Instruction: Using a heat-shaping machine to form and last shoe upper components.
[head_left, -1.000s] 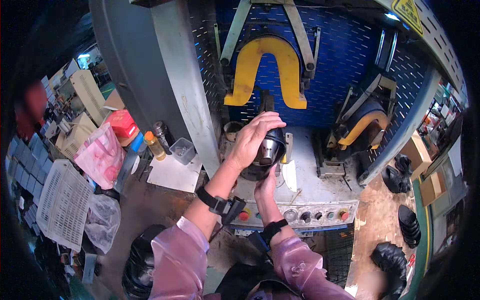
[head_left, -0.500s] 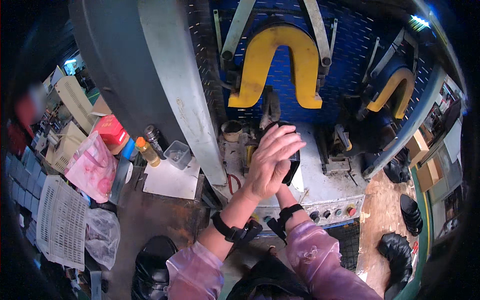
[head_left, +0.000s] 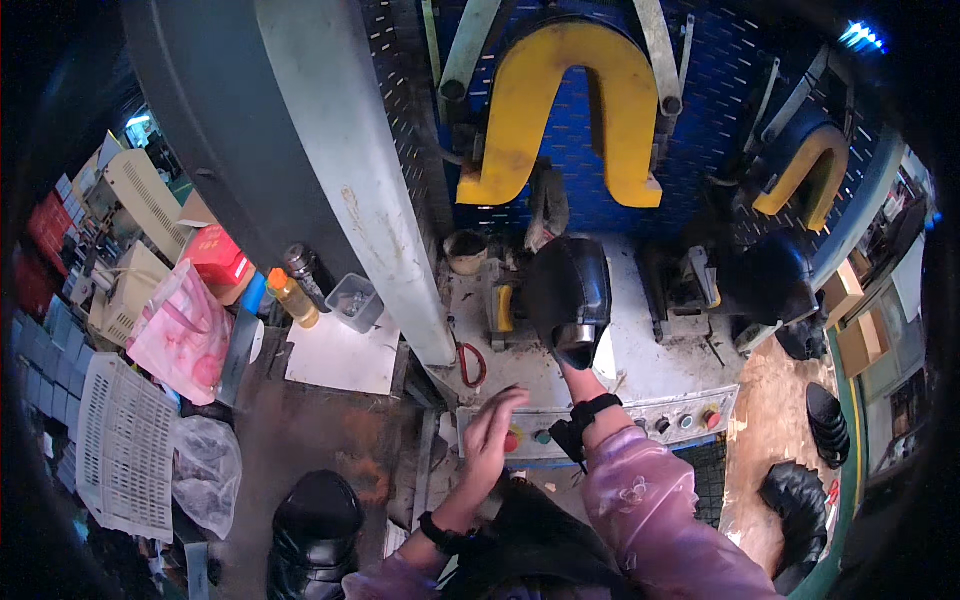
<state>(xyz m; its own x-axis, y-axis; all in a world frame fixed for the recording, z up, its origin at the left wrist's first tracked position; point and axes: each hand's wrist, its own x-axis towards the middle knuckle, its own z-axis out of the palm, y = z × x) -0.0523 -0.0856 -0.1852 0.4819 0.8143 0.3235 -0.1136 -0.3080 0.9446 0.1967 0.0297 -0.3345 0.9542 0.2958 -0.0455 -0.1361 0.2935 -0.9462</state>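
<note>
A black leather shoe upper (head_left: 572, 285) is at the machine's work place, its opening toward me and a metal piece showing at that end. My right hand (head_left: 581, 380) reaches up to it; only the wrist and heel of the hand show, and the fingers are hidden behind the upper. My left hand (head_left: 489, 438) is apart from the upper, nearer to me and lower left, beside the control panel (head_left: 620, 428). Its fingers are stretched out and hold nothing. Above the upper hangs a yellow U-shaped press pad (head_left: 570, 70).
A second yellow pad (head_left: 810, 175) hangs at the right over another black upper (head_left: 770, 275). On the left side are a bottle with an orange cap (head_left: 292, 298), a clear plastic box (head_left: 356, 302), a pink bag (head_left: 183, 330) and a white basket (head_left: 122, 450). Black uppers (head_left: 795, 510) lie lower right.
My left hand has come off the shoe upper and moved down toward me. My right arm remains at the upper, which is now in fuller view. The whole view has shifted slightly.
</note>
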